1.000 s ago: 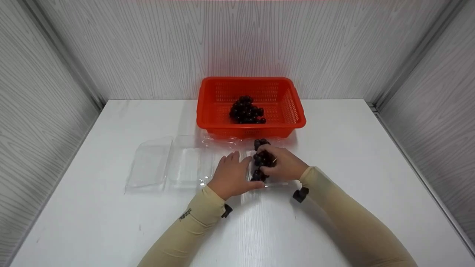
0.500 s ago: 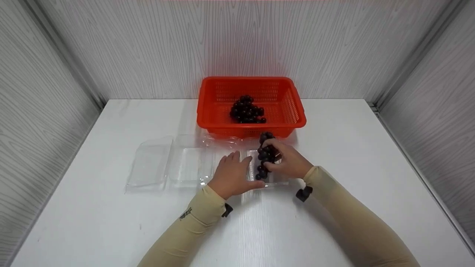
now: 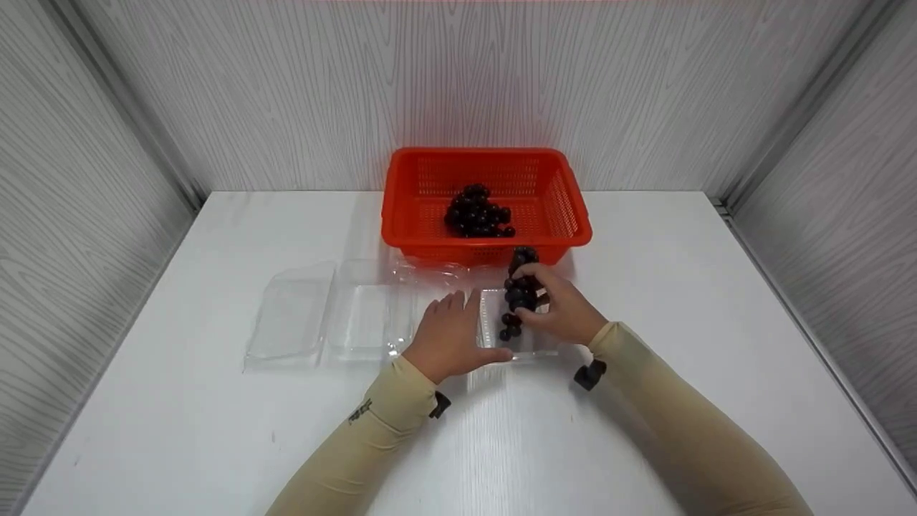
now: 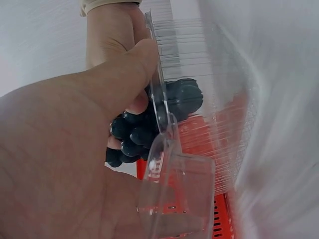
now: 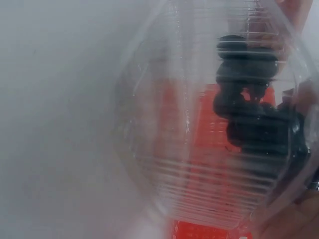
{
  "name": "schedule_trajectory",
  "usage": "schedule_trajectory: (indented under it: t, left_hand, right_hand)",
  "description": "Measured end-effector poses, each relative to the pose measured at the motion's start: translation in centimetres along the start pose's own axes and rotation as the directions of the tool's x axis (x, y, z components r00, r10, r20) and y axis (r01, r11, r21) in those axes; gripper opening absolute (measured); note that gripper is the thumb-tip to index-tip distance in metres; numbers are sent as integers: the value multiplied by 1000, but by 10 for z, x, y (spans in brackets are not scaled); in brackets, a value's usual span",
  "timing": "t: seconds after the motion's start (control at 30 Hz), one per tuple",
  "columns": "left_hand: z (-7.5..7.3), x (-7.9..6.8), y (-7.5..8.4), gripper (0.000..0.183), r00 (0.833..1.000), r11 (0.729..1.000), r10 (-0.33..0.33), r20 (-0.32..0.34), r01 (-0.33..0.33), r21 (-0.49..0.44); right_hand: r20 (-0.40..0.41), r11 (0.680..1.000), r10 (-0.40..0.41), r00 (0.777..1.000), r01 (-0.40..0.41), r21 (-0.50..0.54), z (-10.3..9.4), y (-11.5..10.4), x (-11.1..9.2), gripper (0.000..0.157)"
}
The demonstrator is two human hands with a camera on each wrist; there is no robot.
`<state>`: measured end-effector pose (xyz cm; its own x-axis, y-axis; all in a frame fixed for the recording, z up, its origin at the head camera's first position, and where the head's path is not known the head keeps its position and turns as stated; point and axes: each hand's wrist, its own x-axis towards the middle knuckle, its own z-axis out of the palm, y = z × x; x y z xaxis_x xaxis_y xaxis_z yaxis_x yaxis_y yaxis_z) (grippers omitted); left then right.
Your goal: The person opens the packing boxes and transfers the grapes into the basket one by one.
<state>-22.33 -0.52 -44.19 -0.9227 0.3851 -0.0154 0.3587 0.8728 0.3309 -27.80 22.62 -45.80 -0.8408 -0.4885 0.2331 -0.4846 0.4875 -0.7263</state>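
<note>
My right hand (image 3: 562,308) grips a bunch of dark grapes (image 3: 519,295), fingers on its far part and thumb nearer me. The bunch is over a clear plastic clamshell box (image 3: 490,326), whose ribbed wall (image 5: 164,124) covers much of the right wrist view. Left of the grapes, my left hand (image 3: 451,337) lies spread, straight fingers pointing away from me and thumb along the near rim. In the left wrist view the grapes (image 4: 134,137) show beside the box's clear rim (image 4: 158,94). My left hand hides part of the box.
Behind the boxes stands a red plastic basket (image 3: 401,233), with more dark grapes (image 3: 476,213) inside. A second clear clamshell box (image 3: 362,315) lies opened at the left, its lid (image 3: 290,315) flat on the white table (image 3: 215,430). Pale wood-grain panels (image 3: 458,79) enclose the back and sides.
My right hand has lifted the grapes up and shifted them slightly right and away from me, uncovering more of the box. My left hand has stayed nearly still.
</note>
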Motion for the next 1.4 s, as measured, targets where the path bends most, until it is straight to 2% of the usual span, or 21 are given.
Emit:
schedule_trajectory:
  t: [0.3,0.47,0.87,1.13,1.3,1.4]
  left_hand:
    - [-1,1,2,114,1000,1000,-19,25,19,2]
    - [0,0,2,115,999,1000,-25,31,25,1]
    - [-1,-1,3,115,999,999,-31,29,31,-13]
    - [-1,0,0,115,999,999,-24,37,25,-28]
    - [-4,1,-3,113,1000,1000,20,5,-20,-23]
    - [-5,1,-4,114,1000,1000,23,16,-23,-11]
  right_hand:
    - [-106,995,-19,994,30,99,-9,-2,0,52]
    - [-180,992,-21,983,42,116,-12,-3,-2,56]
    - [-260,987,22,965,20,160,-17,-3,-1,58]
    - [-302,994,23,953,11,110,-29,-2,5,60]
    - [-321,1000,-5,947,10,13,-44,-2,14,58]
    - [-329,999,-6,944,-5,-32,-52,-3,21,59]
